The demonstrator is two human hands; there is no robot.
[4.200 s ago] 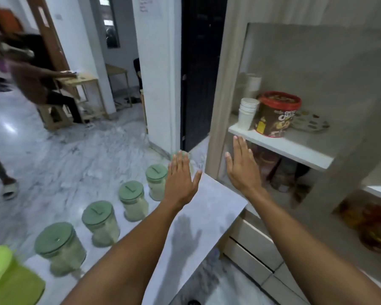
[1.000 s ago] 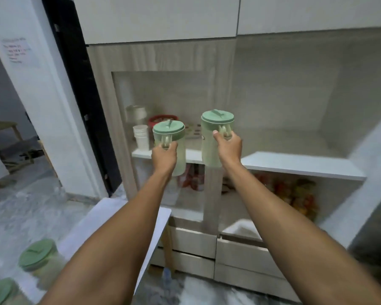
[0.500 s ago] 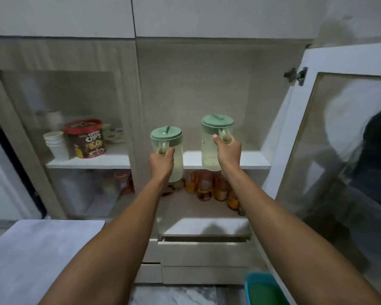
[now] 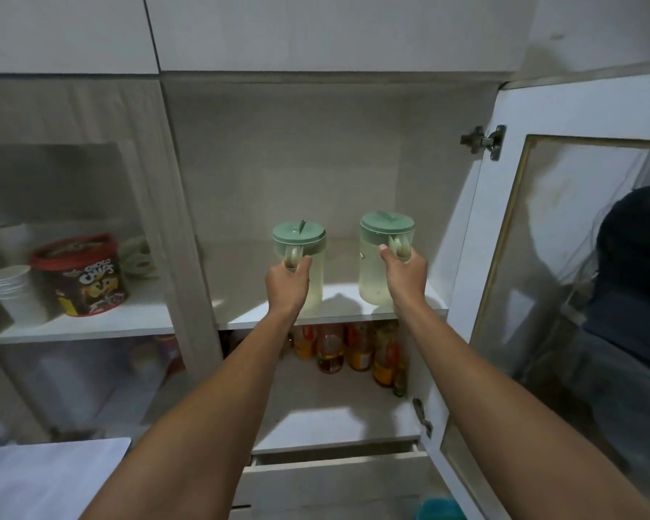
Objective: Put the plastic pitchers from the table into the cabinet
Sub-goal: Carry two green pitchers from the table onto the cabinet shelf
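Note:
Two clear plastic pitchers with pale green lids are at the open middle bay of the cabinet. My left hand (image 4: pixel 288 285) grips the handle of the left pitcher (image 4: pixel 312 264), whose base is at the front of the white upper shelf (image 4: pixel 237 313). The right pitcher (image 4: pixel 374 264) is held by its handle in my right hand (image 4: pixel 406 275), low over the shelf near its right end. Whether either base touches the shelf I cannot tell. Both pitchers are upright.
The glass cabinet door (image 4: pixel 563 264) stands open at the right. Behind the shut left glass door are a red-lidded cereal tub (image 4: pixel 85 277) and stacked white cups (image 4: pixel 14 294). Several bottles (image 4: pixel 348 350) fill the lower shelf. A table corner (image 4: pixel 53 471) is at bottom left.
Both hands have carried the pitchers forward and down from in front of the cabinet into the open bay, down to the upper shelf. The view has moved closer.

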